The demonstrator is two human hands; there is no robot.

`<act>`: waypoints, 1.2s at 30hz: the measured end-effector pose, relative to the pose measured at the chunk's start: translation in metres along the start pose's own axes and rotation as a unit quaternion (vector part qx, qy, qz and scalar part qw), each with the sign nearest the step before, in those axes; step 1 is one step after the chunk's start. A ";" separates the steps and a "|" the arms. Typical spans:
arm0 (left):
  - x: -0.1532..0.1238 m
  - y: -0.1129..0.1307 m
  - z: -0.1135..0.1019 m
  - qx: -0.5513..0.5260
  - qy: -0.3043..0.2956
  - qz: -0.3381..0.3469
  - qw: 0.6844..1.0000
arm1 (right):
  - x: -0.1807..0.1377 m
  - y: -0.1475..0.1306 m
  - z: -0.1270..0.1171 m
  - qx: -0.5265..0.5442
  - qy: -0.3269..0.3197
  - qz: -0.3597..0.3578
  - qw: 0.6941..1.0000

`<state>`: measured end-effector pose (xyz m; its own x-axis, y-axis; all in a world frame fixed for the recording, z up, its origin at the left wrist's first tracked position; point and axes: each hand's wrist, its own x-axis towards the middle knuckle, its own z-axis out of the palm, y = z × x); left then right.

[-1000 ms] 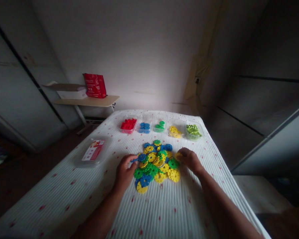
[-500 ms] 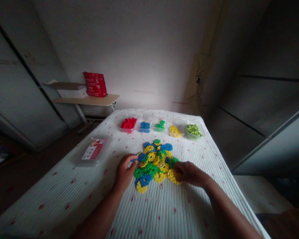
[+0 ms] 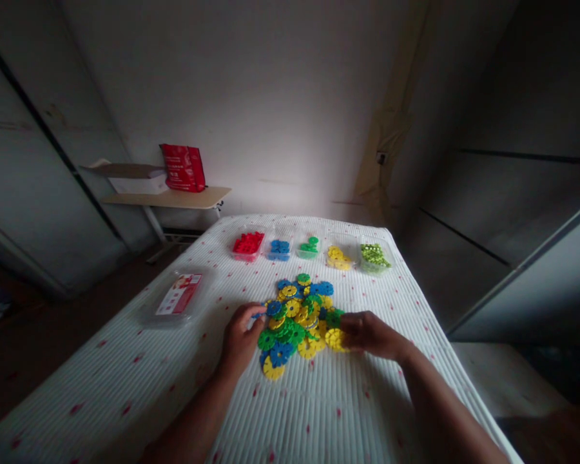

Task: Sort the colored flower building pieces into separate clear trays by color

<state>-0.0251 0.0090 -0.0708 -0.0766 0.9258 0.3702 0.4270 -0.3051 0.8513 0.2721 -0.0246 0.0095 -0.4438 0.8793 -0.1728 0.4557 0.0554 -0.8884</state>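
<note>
A loose pile of green, blue and yellow notched plastic snowflake discs [image 3: 290, 330] lies on the bed-like surface in front of me. At its left edge, my left hand [image 3: 241, 335] has thumb and forefinger closed on a blue snowflake disc [image 3: 258, 315]. My right hand [image 3: 367, 334] is at the pile's right side, its fingers bent over yellow snowflake discs [image 3: 335, 339] that look stacked. Its fingertips are partly hidden. A green disc [image 3: 334, 318] lies close by the right forefinger.
Behind the pile stand clear tubs of red pieces [image 3: 248, 243], blue discs [image 3: 279, 249], green discs [image 3: 308, 247], yellow discs [image 3: 339, 258] and light green pieces [image 3: 374, 255]. A labelled clear plastic box [image 3: 178, 296] lies left. A side table [image 3: 174, 198] carries a red bag [image 3: 183, 167].
The yellow discs at my right hand have drawn together and now lie more overlapped. My left hand has hardly moved. The whole view has shifted slightly.
</note>
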 end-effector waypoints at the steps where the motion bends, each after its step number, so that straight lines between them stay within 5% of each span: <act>1: 0.000 0.000 0.000 -0.001 0.000 -0.001 1.000 | -0.001 0.000 -0.001 0.031 -0.010 0.004 0.999; 5: 0.000 0.002 0.000 -0.010 0.002 -0.001 1.000 | 0.000 -0.002 -0.010 0.083 0.022 0.016 0.996; 9: 0.000 0.005 0.000 -0.017 0.008 -0.004 1.000 | 0.017 -0.005 -0.031 0.087 0.146 -0.004 0.985; 18: 0.000 0.006 0.000 -0.007 0.018 -0.005 1.000 | 0.094 -0.014 -0.086 0.078 0.446 0.022 0.891; 29: 0.000 0.011 0.001 -0.010 0.025 0.004 1.000 | 0.045 0.039 -0.042 -0.226 0.391 0.020 0.892; 32: 0.000 0.010 0.001 -0.005 0.024 0.007 1.000 | 0.042 0.051 -0.037 -0.256 0.394 0.047 0.882; 36: -0.001 0.005 0.001 0.001 0.021 0.006 1.000 | 0.044 0.050 -0.033 -0.243 0.345 0.021 0.906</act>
<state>-0.0221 0.0070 -0.0667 -0.1094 0.9116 0.3963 0.4298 -0.3161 0.8458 0.3012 0.0326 -0.0283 0.0933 0.9626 0.2542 0.8219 0.0696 -0.5653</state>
